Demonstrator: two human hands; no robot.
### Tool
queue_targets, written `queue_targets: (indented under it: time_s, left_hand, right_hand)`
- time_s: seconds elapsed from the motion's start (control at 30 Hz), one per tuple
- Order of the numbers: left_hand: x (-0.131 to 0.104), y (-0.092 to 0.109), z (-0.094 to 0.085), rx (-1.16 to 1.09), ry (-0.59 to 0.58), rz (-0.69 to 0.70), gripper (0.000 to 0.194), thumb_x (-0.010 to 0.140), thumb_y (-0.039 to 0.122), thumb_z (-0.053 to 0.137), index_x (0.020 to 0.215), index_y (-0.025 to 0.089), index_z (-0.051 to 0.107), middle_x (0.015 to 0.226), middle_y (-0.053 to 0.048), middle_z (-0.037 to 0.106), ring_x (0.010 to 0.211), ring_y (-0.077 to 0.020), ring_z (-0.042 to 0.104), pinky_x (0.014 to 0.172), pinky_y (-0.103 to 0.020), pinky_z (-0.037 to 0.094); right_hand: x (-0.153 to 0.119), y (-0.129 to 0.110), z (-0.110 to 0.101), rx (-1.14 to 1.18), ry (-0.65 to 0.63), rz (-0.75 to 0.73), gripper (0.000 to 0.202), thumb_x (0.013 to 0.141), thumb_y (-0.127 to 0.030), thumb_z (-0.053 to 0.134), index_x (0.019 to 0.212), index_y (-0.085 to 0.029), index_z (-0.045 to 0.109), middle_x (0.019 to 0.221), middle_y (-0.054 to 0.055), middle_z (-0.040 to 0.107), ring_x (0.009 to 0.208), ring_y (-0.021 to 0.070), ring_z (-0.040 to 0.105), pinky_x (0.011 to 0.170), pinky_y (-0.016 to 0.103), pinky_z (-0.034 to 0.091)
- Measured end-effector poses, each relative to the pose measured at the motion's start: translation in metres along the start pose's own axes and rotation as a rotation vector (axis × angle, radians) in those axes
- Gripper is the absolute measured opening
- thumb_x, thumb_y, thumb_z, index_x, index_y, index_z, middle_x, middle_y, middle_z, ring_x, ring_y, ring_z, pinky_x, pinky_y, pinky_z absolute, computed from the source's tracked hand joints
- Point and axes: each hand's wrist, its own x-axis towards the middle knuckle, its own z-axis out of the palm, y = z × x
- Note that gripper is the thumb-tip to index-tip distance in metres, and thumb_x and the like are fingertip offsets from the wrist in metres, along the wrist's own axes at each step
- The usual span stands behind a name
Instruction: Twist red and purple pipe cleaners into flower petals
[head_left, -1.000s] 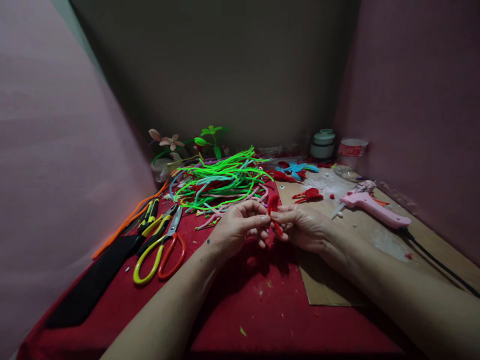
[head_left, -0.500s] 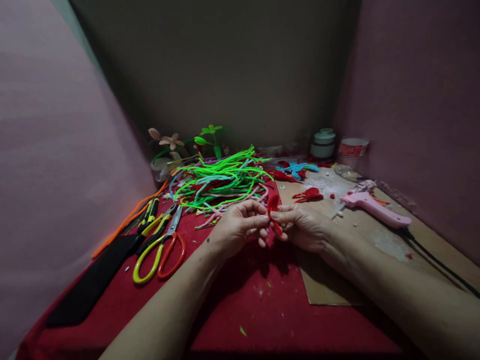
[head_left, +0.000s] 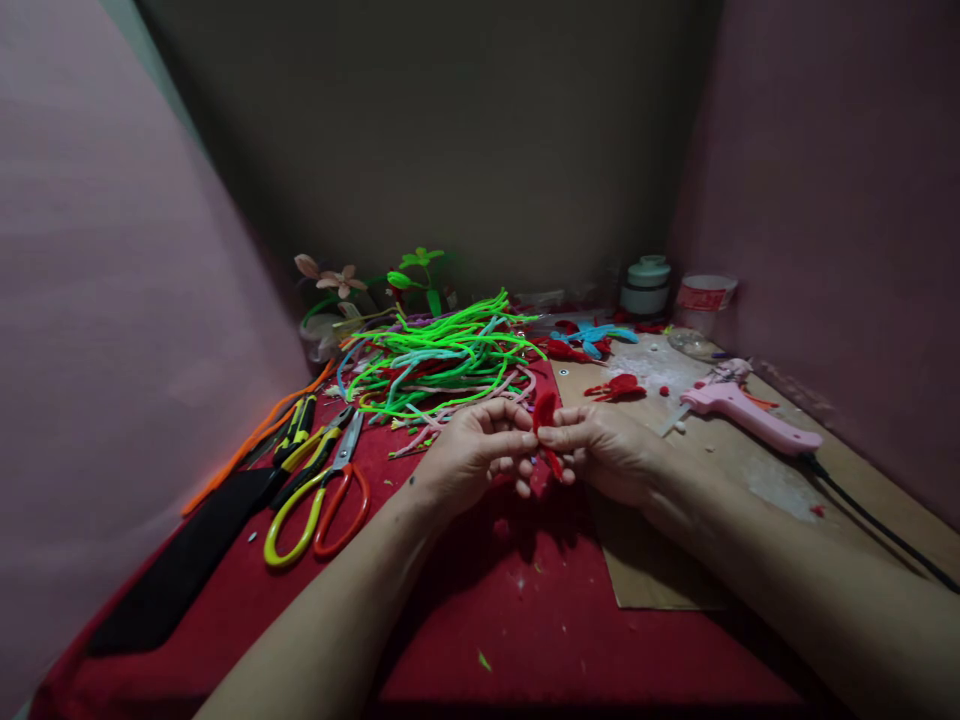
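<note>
Red and fuzzy, a small curved piece [head_left: 545, 410] stands upright between the pinched fingers of the left hand [head_left: 469, 450] and the right hand [head_left: 615, 450]; both thumbs press on it, the other fingers curling below, above a red-covered surface [head_left: 450, 640]. Just beyond the left hand lies a tangled heap of fuzzy stems [head_left: 450, 360], mostly bright green. Near the right hand, a brown board [head_left: 664, 580] carries a red fuzzy bundle [head_left: 621, 387] and a pink tool [head_left: 750, 418] with a black cord [head_left: 885, 522]. Farther left rest scissors [head_left: 346, 455] with one yellow and one red handle, beside yellow-and-black pliers [head_left: 311, 452]. At the back stand pinkish flowers [head_left: 343, 281], a green flower [head_left: 421, 257], a pale jar [head_left: 647, 288] and a red-banded cup [head_left: 705, 296].
</note>
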Motion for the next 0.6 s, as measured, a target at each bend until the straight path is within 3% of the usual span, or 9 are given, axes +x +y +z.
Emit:
queue_targets:
  time_s: [0.2,0.37,0.5,0.6]
  left_hand:
    - [0.000,-0.002,0.003,0.098,0.022,0.071,0.019,0.065,0.019,0.066,0.077,0.014,0.052,0.062,0.003,0.055,0.044,-0.0084,0.053,0.040,-0.024,0.049]
    - [0.000,-0.002,0.008,0.193,0.118,0.118,0.020,0.066,0.024,0.067,0.075,0.015,0.052,0.053,0.005,0.053,0.039,-0.0079,0.050,0.037,-0.021,0.045]
    - [0.001,0.000,-0.001,0.079,0.084,0.115,0.024,0.066,0.027,0.067,0.084,0.015,0.056,0.060,0.003,0.055,0.041,-0.0073,0.049,0.037,-0.021,0.045]
    - [0.001,0.001,-0.003,0.131,0.107,0.169,0.025,0.067,0.029,0.067,0.086,0.014,0.059,0.064,0.002,0.056,0.042,-0.0064,0.048,0.037,-0.020,0.042]
  right_hand:
    - [0.001,0.004,-0.001,-0.090,0.069,-0.059,0.015,0.057,-0.018,0.070,0.058,-0.012,0.057,0.049,0.000,0.056,0.039,0.0067,0.047,0.041,0.020,0.033]
    - [-0.001,0.004,0.005,-0.235,0.200,-0.159,0.020,0.060,-0.023,0.067,0.052,-0.014,0.051,0.040,-0.004,0.046,0.034,0.0045,0.036,0.037,0.021,0.022]
    - [-0.004,0.003,0.009,-0.298,0.207,-0.169,0.019,0.066,-0.024,0.062,0.053,-0.016,0.051,0.040,-0.005,0.044,0.034,0.0041,0.031,0.037,0.022,0.019]
    - [-0.003,0.006,0.008,-0.374,0.191,-0.170,0.019,0.068,-0.022,0.060,0.053,-0.016,0.051,0.040,-0.005,0.043,0.035,0.0043,0.031,0.038,0.022,0.019]
